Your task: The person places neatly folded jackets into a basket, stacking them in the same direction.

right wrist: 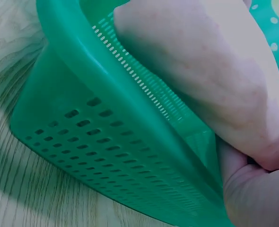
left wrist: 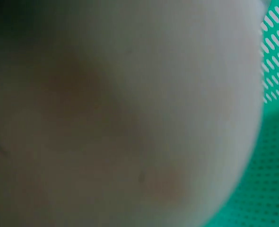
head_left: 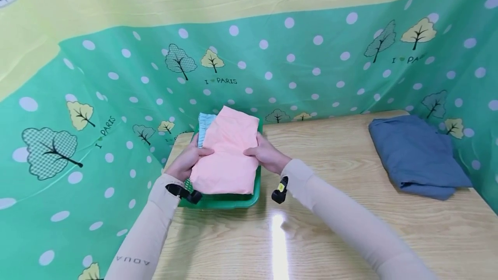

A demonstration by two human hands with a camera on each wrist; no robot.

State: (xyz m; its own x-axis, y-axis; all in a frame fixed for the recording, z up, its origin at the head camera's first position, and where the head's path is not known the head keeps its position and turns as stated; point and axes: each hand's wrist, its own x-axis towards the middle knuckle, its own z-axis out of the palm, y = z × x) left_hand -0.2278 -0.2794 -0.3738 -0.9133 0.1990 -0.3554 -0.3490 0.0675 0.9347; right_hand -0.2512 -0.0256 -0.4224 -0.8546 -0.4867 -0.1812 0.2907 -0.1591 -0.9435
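A folded pink cloth (head_left: 227, 154) is held between both hands over the green plastic basket (head_left: 229, 204). My left hand (head_left: 188, 159) grips its left edge, thumb on top and the other fingers hidden beneath. On the opposite edge my right hand (head_left: 268, 152) pinches the cloth the same way. Light blue fabric (head_left: 205, 125) shows at the back left of the basket, partly covered by the pink cloth. In the right wrist view the cloth (right wrist: 191, 61) hangs over the basket's perforated wall (right wrist: 101, 137). Blurred close surface fills most of the left wrist view.
A folded dark blue garment (head_left: 416, 154) lies at the right on the wood-grain table (head_left: 319, 150). A green and yellow patterned curtain (head_left: 253, 55) hangs behind and along both sides. The basket stands near the table's left back corner.
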